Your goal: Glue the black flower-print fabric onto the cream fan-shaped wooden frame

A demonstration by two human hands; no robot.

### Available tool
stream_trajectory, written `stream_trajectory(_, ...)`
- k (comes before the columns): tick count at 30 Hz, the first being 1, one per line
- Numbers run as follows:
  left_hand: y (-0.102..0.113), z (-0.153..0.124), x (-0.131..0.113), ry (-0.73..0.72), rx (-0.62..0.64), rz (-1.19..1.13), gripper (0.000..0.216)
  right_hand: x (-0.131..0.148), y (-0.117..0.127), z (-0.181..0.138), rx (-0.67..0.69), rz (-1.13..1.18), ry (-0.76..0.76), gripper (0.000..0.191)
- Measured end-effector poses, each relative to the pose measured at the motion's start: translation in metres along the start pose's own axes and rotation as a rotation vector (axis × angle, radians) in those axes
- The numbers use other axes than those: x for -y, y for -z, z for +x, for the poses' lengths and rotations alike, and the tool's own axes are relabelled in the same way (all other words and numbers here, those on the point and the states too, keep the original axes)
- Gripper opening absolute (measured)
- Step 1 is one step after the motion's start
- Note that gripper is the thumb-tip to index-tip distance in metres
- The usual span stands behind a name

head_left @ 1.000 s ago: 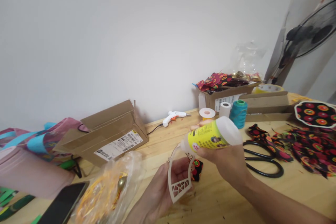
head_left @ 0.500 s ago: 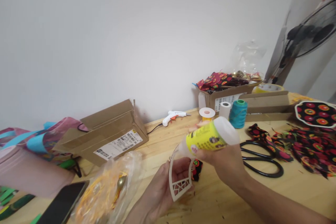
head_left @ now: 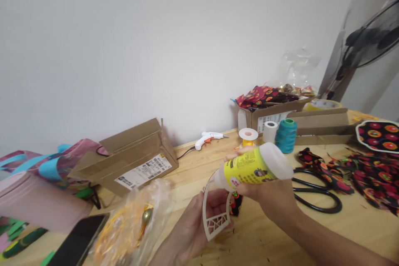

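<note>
A pale wooden tabletop (head_left: 358, 228) runs along a white wall. On its left lies a flattened cardboard box (head_left: 131, 162) with a shipping label, and nearer the camera a crumpled plastic bag (head_left: 131, 224) holding orange cord, with a dark phone (head_left: 76, 243) beside it. On the right, patterned fabric scraps (head_left: 370, 174) spread out next to black scissors (head_left: 318, 195). Further back stand a teal thread spool (head_left: 286, 135), a white roll (head_left: 269, 131) and a white glue gun (head_left: 208, 138).

The right hand (head_left: 274, 195) is closed around a glue bottle (head_left: 254, 167) with a yellow label, tipped sideways, its nozzle pointing left and down at the cut-out. The left hand (head_left: 193, 226) grips a cream curved lattice cut-out (head_left: 215, 222) upright, low in the middle of the view above the tabletop. A small scrap of patterned fabric (head_left: 236, 203) sits just behind it.
</note>
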State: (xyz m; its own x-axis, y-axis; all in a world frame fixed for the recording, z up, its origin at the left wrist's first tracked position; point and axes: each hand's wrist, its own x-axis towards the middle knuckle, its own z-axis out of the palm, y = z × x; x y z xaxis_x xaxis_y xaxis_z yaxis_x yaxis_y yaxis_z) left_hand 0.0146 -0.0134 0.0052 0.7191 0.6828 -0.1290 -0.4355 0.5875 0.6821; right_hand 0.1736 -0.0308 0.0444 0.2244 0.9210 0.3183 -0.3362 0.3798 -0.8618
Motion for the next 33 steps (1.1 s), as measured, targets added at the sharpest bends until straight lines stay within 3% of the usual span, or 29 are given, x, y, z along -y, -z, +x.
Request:
stream_trajectory(3, -0.001, 0.000, -0.001, 0.002, -0.041, -0.007, 0.045, -0.001, -0.001, 0.000, -0.011, 0.025, -0.006, 0.032)
stream_trajectory(8, -0.002, 0.000, -0.001, -0.004, -0.147, -0.048, 0.035, 0.002, -0.008, -0.006, 0.120, 0.084, -0.097, 0.038)
stream_trajectory(13, -0.002, 0.000, 0.000, 0.025, -0.142, -0.059, 0.037, 0.004, -0.008, -0.005, 0.070, 0.099, -0.090, 0.037)
stream_trajectory(17, -0.003, -0.002, 0.000, 0.018, -0.173, -0.052, 0.033, 0.004, -0.008, -0.005, 0.162, 0.082, -0.102, 0.040)
stream_trajectory(24, -0.004, -0.002, -0.003, 0.033, -0.006, -0.004, 0.045, 0.004, 0.004, 0.012, -0.145, -0.079, 0.068, 0.027)
stream_trajectory(26, -0.004, -0.002, -0.003, 0.027, -0.001, -0.004, 0.045, 0.005, 0.004, 0.013, -0.143, -0.058, 0.084, 0.023)
stream_trajectory(30, -0.001, -0.002, -0.003, 0.021, 0.023, -0.001, 0.047, 0.004, 0.000, 0.007, -0.041, -0.046, 0.039, 0.033)
stream_trajectory(33, -0.001, -0.001, -0.003, 0.015, 0.027, -0.001, 0.047, 0.005, 0.001, 0.008, -0.091, -0.091, 0.041, 0.031)
